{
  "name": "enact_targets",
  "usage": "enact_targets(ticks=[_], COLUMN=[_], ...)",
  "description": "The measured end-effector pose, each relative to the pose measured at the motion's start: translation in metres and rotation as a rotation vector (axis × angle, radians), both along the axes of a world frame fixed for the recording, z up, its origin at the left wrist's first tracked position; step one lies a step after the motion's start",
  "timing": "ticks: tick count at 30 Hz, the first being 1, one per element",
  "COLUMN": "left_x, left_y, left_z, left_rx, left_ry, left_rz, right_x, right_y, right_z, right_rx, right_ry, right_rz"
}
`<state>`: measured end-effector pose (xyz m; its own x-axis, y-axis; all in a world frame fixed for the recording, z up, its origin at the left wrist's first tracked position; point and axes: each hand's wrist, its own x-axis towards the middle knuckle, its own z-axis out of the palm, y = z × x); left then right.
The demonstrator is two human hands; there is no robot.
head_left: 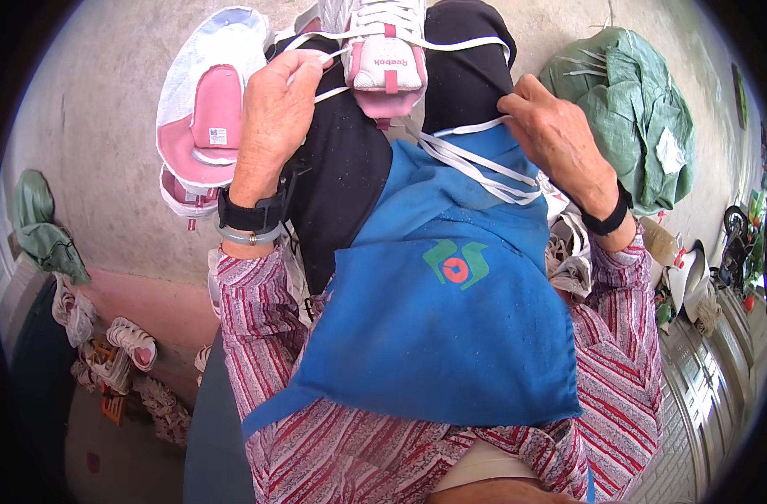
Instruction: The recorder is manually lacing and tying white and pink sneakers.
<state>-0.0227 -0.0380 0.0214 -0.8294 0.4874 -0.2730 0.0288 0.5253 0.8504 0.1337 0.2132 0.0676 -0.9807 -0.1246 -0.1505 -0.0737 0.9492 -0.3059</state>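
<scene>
A white and pink sneaker rests between my knees at the top middle, tongue toward me. My left hand pinches one end of its white shoelace beside the shoe's left side. My right hand grips the other end of the lace over my right knee, and loose loops of lace trail across my blue apron. I wear black trousers, a striped red shirt, a dark watch on the left wrist and a black band on the right.
A second shoe lies sole-up on the concrete floor at upper left. A green sack sits at upper right. More worn shoes lie at lower left, and a green cloth at far left.
</scene>
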Motion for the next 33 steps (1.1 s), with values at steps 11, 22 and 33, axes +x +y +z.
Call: enact_targets(ticks=[11,22,33], left_x=[-0.006,-0.008,-0.015], left_y=[0.017,0.029,0.028], left_z=[-0.014,-0.009,-0.008], left_rx=[0.169,0.206,0.171], left_ry=[-0.047,-0.190,-0.235], left_rz=[0.058,0.083,0.074], right_x=[-0.008,-0.042,-0.075], right_y=[-0.025,-0.013,-0.014], right_z=[-0.022,-0.029,-0.044], right_rx=[-0.143,-0.254,-0.300], right_ry=[-0.114,0.093,0.279], right_rz=[0.115,0.039,-0.059])
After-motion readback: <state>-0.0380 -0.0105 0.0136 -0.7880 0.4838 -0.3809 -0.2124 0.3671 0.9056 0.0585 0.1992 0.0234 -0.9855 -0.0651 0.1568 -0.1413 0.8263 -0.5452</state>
